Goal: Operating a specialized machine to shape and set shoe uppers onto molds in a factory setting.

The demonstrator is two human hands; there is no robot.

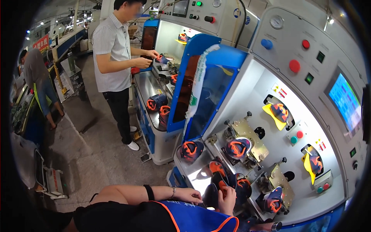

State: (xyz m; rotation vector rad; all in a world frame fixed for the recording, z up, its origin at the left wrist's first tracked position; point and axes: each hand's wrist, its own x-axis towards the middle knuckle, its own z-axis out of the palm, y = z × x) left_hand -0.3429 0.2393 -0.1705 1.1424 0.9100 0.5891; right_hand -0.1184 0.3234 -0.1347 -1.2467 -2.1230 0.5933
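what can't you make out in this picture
Head view: part of the dark shoe, hidden by the right hand.
Head view: anything in the left hand, hidden by curled fingers.
Head view: reading of the round gauge, too small.
Head view: blue apron, cut by the lower edge.

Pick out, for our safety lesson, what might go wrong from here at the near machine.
1. The shoes around the right hand are crowded, so moving one could knock another.
2. The end shoe sits close to the edge of the tray; a bump might tip it off.
3. The left hand has a wristband above it, which might snag if it reached in among the clamps.
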